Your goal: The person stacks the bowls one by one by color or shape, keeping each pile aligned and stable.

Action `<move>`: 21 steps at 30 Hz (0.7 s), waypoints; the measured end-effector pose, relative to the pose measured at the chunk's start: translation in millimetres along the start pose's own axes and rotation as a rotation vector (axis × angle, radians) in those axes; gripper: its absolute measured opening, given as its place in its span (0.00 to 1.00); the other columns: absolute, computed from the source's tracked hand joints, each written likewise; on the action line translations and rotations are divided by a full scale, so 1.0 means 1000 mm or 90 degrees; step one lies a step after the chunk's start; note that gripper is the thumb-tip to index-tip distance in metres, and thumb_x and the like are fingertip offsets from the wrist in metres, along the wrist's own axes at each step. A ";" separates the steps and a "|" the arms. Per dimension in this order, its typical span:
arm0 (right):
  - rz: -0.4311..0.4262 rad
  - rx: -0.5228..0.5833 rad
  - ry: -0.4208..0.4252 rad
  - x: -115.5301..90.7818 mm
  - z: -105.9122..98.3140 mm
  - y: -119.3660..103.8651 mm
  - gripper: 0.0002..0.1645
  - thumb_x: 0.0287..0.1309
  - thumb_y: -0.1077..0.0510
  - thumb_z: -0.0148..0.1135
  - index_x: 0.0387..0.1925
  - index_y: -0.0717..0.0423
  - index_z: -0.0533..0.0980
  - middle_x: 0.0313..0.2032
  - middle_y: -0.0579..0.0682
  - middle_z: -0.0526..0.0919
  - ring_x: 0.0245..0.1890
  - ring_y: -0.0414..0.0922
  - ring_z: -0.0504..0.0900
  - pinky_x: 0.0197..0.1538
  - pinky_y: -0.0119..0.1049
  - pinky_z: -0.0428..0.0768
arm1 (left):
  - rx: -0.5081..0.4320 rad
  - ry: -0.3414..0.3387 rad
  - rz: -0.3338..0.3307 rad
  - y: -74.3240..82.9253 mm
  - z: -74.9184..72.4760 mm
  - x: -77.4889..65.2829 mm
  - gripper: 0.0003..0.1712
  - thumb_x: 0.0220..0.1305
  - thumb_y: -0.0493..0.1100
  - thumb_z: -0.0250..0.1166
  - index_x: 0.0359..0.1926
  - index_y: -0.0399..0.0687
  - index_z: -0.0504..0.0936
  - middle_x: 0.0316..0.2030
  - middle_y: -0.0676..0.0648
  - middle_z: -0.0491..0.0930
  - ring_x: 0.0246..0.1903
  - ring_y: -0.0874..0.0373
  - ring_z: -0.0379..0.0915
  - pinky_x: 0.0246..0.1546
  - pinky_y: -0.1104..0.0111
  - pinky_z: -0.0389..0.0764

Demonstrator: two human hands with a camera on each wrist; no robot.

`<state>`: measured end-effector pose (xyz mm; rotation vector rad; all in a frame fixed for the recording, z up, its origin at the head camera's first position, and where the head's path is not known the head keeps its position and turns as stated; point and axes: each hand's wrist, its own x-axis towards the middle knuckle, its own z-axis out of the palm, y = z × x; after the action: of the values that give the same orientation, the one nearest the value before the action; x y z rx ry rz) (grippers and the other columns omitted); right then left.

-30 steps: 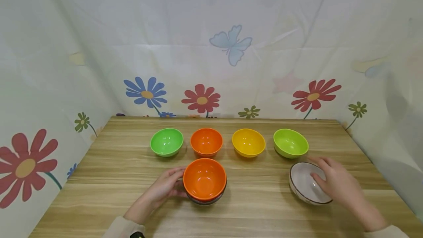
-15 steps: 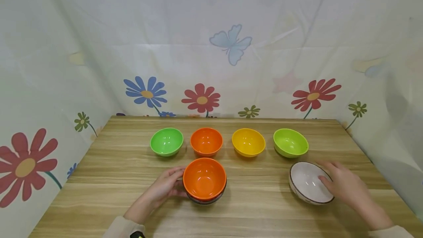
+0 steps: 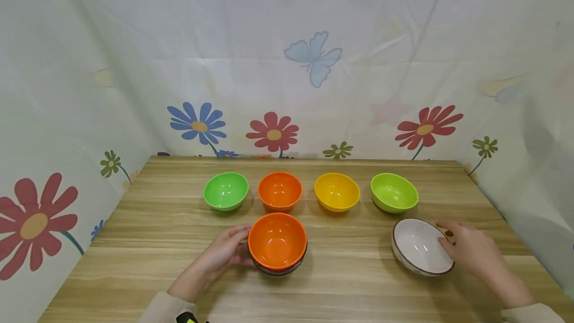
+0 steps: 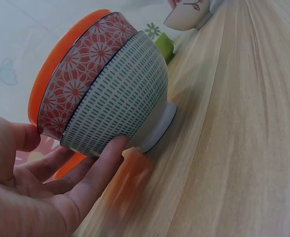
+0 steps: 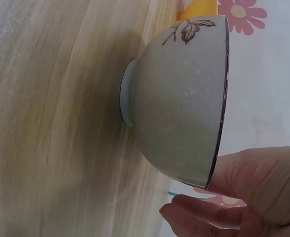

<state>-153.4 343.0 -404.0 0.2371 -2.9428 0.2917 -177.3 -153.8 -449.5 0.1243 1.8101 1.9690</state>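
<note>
A stack of nested bowls stands front centre: an orange bowl (image 3: 278, 241) on top, a red flower-patterned bowl (image 4: 81, 74) below it, and a green-dashed bowl (image 4: 120, 96) at the bottom. My left hand (image 3: 226, 250) holds the stack's left side, thumb by the upper rims and fingers against the bottom bowl. At the right, a white bowl (image 3: 421, 248) with a brown rim and a brown leaf print sits on the table. Its right rim lies between the thumb and fingers of my right hand (image 3: 473, 250); in the right wrist view the fingers are apart from the outer wall.
Along the back of the wooden table (image 3: 179, 223) runs a row of a green bowl (image 3: 226, 192), another orange bowl (image 3: 280, 192), a yellow bowl (image 3: 337, 192) and a lime bowl (image 3: 394, 193). A flower-printed cloth (image 3: 358, 88) hangs behind and beside the table.
My right hand has drawn back to the right from over the white bowl to its right rim. The left hand and the stack have stayed put.
</note>
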 end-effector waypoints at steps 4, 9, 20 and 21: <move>0.009 0.015 -0.002 -0.001 0.001 0.000 0.16 0.48 0.63 0.61 0.42 0.64 0.77 0.29 0.60 0.83 0.28 0.57 0.81 0.22 0.49 0.73 | -0.001 0.001 0.001 0.000 0.000 0.001 0.29 0.69 0.46 0.47 0.63 0.28 0.60 0.62 0.32 0.62 0.48 0.50 0.74 0.40 0.55 0.81; 0.041 0.034 -0.014 0.001 0.000 -0.003 0.13 0.49 0.63 0.60 0.39 0.64 0.78 0.28 0.60 0.83 0.27 0.58 0.80 0.20 0.45 0.70 | 0.000 0.000 -0.001 0.000 0.000 0.001 0.30 0.69 0.46 0.48 0.63 0.29 0.60 0.62 0.32 0.61 0.49 0.50 0.74 0.40 0.55 0.81; 0.087 0.064 -0.053 0.003 0.000 -0.004 0.13 0.52 0.62 0.57 0.39 0.66 0.77 0.28 0.61 0.83 0.26 0.55 0.80 0.21 0.40 0.70 | 0.002 -0.004 -0.004 0.000 0.000 0.000 0.29 0.69 0.46 0.47 0.63 0.30 0.60 0.63 0.33 0.61 0.50 0.50 0.73 0.40 0.56 0.81; 0.090 0.065 -0.054 0.003 0.000 -0.003 0.13 0.52 0.62 0.57 0.39 0.66 0.77 0.28 0.61 0.83 0.26 0.55 0.80 0.21 0.40 0.70 | 0.002 -0.005 -0.004 0.000 0.000 0.000 0.29 0.69 0.47 0.47 0.63 0.30 0.60 0.63 0.33 0.61 0.50 0.50 0.73 0.40 0.56 0.81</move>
<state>-156.2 339.2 -402.5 0.0568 -3.0376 0.4629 -177.7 -154.1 -449.7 0.1265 1.8070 1.9593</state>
